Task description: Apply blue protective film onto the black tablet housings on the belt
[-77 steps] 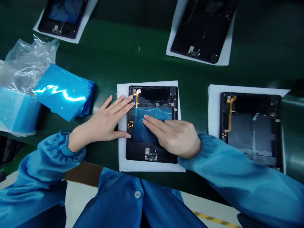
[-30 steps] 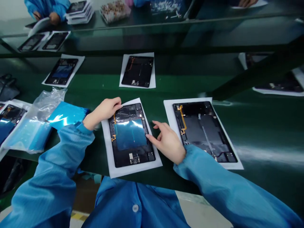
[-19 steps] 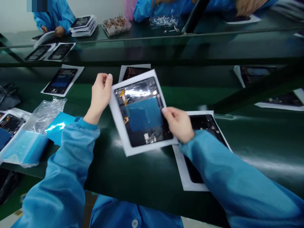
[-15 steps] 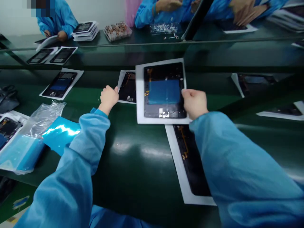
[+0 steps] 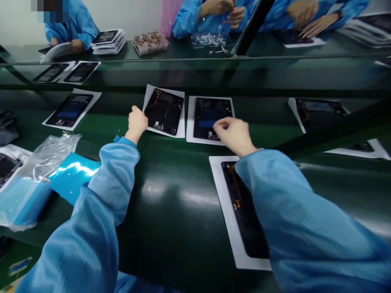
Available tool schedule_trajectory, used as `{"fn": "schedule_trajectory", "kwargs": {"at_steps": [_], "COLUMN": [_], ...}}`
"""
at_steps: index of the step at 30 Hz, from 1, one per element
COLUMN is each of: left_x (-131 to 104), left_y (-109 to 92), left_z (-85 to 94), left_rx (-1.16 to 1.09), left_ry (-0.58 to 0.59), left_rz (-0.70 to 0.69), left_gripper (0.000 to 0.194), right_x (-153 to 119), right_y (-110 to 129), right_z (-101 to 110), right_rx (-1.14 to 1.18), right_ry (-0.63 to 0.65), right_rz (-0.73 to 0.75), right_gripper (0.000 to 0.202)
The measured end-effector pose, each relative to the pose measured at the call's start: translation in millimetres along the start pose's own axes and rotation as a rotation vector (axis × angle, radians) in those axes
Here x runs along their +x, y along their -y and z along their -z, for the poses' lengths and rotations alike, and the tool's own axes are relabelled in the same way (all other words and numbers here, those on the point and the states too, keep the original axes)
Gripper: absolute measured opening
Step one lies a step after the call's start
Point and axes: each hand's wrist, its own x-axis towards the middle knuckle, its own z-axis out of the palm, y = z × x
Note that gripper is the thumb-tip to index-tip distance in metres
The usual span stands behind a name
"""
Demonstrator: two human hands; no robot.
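Carried half a second ago, the film-covered tablet shell [image 5: 210,118] on its white sheet now lies flat on the green conveyor belt [image 5: 171,203], far side, long axis pointing away. Right hand [image 5: 233,135], nearer, rests loosely curled on its near edge, gripping nothing. Left hand [image 5: 136,123], lightly closed, touches the neighbouring bare shell [image 5: 164,110].

Stacked blue films [image 5: 71,176] beside clear bag [image 5: 42,156], tray of parts [image 5: 149,41] beyond.

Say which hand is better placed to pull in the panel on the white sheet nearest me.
Right. The right hand hovers just beyond that panel; the left hand touches another sheet farther left.
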Motion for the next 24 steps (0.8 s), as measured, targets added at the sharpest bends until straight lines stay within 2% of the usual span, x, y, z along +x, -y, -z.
{"fn": "schedule_trajectory", "kwargs": {"at_steps": [1, 3, 5, 7, 10, 13, 15, 17, 20, 22, 24], "left_x": [-2.4, -15.7, -43.6, -87.7, -176.4, -258.7, -284.7, -279.2, -230.8, -194.5, -168.2], "left_y": [4.5, 19.1, 42.5, 74.0, 126.6, 164.2, 176.8, 185.7, 201.7, 212.9, 222.2], "left_z": [7.9, 24.2, 40.2, 54.6, 72.1, 86.1, 95.2, 105.6, 123.1, 133.3, 140.6], "left_rx": [-0.049, -0.15, -0.228, -0.283, -0.332, -0.314, -0.26, -0.179, -0.048, 0.004, 0.024], "left_ry": [0.002, 0.008, 0.017, 0.032, 0.076, 0.136, 0.182, 0.155, 0.05, 0.073, 0.151], "left_rz": [0.01, 0.029, 0.035, 0.021, -0.05, -0.123, -0.172, -0.193, -0.175, -0.172, -0.19], "left_gripper": [0.035, 0.029, 0.024, 0.017, 0.006, 0.009, 0.012, 0.017, 0.033, 0.038, 0.035], "right_x": [-20.9, -63.3, -102.8, -138.3, -187.6, -232.7, -253.6, -263.2, -261.6, -256.6, -253.8], "right_y": [7.6, 19.7, 27.0, 29.2, 23.3, 6.7, -8.2, -23.0, -40.1, -47.8, -53.5], "right_z": [-10.4, -32.8, -53.9, -70.5, -82.2, -76.1, -64.6, -52.2, -38.1, -31.1, -24.2], "right_rx": [0.115, 0.24, 0.355, 0.563, 0.787, 0.762, 0.727, 0.658, 0.513, 0.37, 0.154], "right_ry": [0.118, 0.299, 0.433, 0.561, 0.641, 0.646, 0.638, 0.607, 0.607, 0.588, 0.451], "right_rz": [-0.027, -0.065, -0.093, -0.139, -0.182, -0.192, -0.225, -0.26, -0.257, -0.171, 0.009], "right_gripper": [0.027, 0.038, 0.054, 0.066, 0.064, 0.056, 0.054, 0.053, 0.057, 0.06, 0.064]}}
